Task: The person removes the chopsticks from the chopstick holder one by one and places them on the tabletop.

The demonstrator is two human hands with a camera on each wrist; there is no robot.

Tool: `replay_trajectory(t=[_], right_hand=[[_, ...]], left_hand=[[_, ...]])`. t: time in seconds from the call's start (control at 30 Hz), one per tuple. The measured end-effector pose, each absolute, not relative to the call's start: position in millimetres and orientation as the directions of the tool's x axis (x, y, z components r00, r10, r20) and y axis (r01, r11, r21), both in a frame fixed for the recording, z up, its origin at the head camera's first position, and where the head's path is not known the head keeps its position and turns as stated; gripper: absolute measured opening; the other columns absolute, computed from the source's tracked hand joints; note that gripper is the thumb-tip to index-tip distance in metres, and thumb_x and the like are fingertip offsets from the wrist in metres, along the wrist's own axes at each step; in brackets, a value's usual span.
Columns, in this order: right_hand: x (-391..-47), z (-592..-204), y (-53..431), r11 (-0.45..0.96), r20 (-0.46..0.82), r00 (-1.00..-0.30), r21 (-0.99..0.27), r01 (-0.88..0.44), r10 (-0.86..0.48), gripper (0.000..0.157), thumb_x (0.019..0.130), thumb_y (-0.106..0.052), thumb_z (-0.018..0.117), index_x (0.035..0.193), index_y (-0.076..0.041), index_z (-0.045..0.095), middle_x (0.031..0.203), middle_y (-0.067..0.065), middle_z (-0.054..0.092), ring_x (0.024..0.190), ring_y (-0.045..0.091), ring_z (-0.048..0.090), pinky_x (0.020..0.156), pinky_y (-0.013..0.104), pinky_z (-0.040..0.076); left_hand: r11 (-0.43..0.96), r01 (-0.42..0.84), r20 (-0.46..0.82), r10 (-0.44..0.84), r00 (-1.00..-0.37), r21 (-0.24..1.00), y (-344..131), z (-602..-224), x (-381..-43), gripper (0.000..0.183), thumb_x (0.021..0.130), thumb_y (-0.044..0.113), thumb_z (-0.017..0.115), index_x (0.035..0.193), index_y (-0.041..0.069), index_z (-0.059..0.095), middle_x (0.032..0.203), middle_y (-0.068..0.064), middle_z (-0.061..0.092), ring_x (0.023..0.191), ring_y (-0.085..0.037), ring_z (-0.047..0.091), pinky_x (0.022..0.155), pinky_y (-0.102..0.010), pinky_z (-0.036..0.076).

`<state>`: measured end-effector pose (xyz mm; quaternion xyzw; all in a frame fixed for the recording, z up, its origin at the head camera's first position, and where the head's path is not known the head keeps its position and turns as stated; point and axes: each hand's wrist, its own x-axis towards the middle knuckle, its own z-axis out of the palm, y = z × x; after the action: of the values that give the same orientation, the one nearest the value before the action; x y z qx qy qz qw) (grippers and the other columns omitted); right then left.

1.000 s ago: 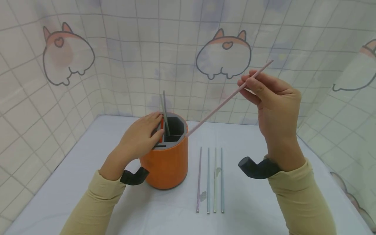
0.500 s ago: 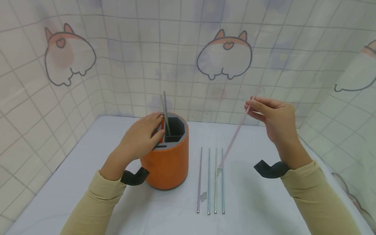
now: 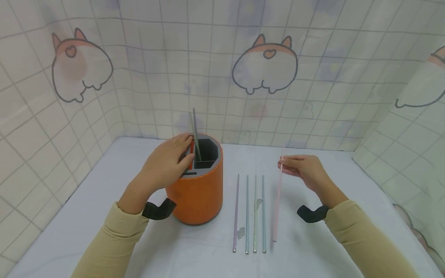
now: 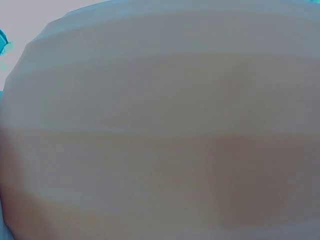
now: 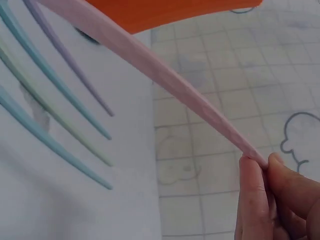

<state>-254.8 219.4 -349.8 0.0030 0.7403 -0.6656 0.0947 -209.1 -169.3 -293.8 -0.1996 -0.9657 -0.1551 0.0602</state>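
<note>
My right hand (image 3: 300,168) pinches a pink chopstick (image 3: 277,210) near its upper end, between thumb and fingertips. The chopstick slants down toward me, its lower end close over the white table. My left hand (image 3: 167,158) rests on the left side of the top of an orange utensil holder (image 3: 199,199), fingers and thumb laid over its grey divided insert. Several pastel chopsticks lie side by side between holder and right hand: a purple one (image 3: 236,214), a green one (image 3: 255,227) and blue ones. The left wrist view is filled by a blurred surface.
Two thin sticks (image 3: 195,127) stand in the holder, leaning against its compartment wall. A red strip (image 3: 191,154) shows beside my left fingers. Grey patches (image 3: 241,232) mark the white tabletop (image 3: 156,251). A grid-patterned curtain (image 3: 208,58) encloses the back and sides.
My right hand has come down from above the table's back edge, and the pink chopstick has swung from pointing at the holder to lying near-parallel with the row. The left hand stays put.
</note>
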Motion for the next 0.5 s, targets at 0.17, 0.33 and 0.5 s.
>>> replay_trajectory(t=[0.17,0.33,0.5], right_hand=[[-257.1,-371.1,217.8,0.194,-0.242,-0.964,-0.956,0.218,-0.107,0.053,0.095,-0.016,0.068,0.136,0.014,0.052,0.092,-0.005,0.075,0.084,0.003,0.073,0.081,0.019,0.06],[-261.2,-384.1,218.6,0.215,-0.294,-0.951,-0.939,0.268,-0.099,0.05,0.095,-0.016,0.068,0.133,0.013,0.055,0.092,-0.003,0.076,0.081,0.005,0.073,0.079,0.019,0.061],[-266.0,-398.3,220.9,0.202,-0.326,-0.941,-0.931,0.305,-0.084,0.048,0.095,-0.016,0.068,0.132,0.012,0.055,0.089,-0.002,0.076,0.079,0.006,0.073,0.077,0.02,0.061]], left_hand=[[0.868,0.411,0.183,0.372,-0.91,0.277,-169.3,-294.4,-208.6,0.059,0.105,0.031,0.041,0.154,0.0,0.031,0.163,-0.017,0.028,0.153,-0.035,0.024,0.127,-0.05,0.02],[0.867,0.414,0.188,0.374,-0.908,0.278,-169.5,-295.4,-208.4,0.059,0.105,0.031,0.041,0.154,0.0,0.031,0.163,-0.017,0.028,0.153,-0.034,0.024,0.127,-0.05,0.02],[0.866,0.413,0.185,0.374,-0.909,0.28,-169.6,-295.9,-208.5,0.059,0.106,0.031,0.04,0.155,0.001,0.03,0.164,-0.016,0.026,0.153,-0.034,0.023,0.127,-0.05,0.019]])
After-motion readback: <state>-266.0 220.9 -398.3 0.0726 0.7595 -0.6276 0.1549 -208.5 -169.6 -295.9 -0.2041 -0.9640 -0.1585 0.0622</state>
